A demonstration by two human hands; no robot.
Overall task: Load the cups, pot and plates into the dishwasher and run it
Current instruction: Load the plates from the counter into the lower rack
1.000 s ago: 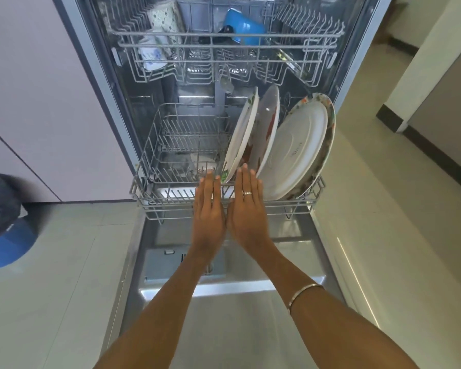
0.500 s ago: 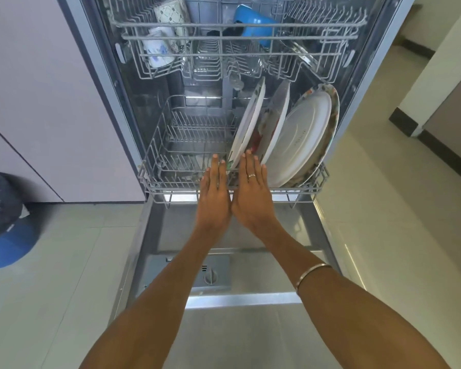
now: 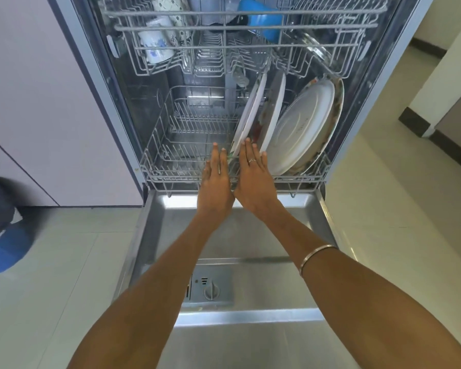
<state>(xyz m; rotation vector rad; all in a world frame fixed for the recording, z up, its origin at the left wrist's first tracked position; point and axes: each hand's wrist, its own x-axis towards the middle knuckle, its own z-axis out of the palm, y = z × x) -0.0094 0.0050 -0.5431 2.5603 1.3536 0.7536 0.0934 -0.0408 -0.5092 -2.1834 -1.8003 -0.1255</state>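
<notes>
Loading is appearing complete, judging from the racks; closing the door and starting the cycle are remaining.

Hands: The left hand (image 3: 215, 182) and the right hand (image 3: 253, 179) are lying flat, side by side, against the front rail of the lower rack (image 3: 171, 177). All fingers are extended and spread, gripping nothing. The rack is sitting almost fully inside the tub, so the step in hand is judged to be seating it home.

Lower rack contents: Three plates (image 3: 301, 129) are standing on edge in the right half, leaning to the right. The rightmost is showing a patterned rim. The left half of this rack is holding nothing that can be identified.

Upper rack (image 3: 250, 27) contents: Patterned cups (image 3: 157, 46) are sitting at the left. A blue pot (image 3: 264, 20) is lying tilted at the centre. A glass item at the right is too indistinct to name.

Door: The dishwasher door (image 3: 250, 235) is lying fully open and flat beneath both forearms, with the detergent dispenser (image 3: 210, 288) showing its cover shut.

Remaining steps, as judged: withdraw both hands, raise the door until latched, select a programme and start.
</notes>
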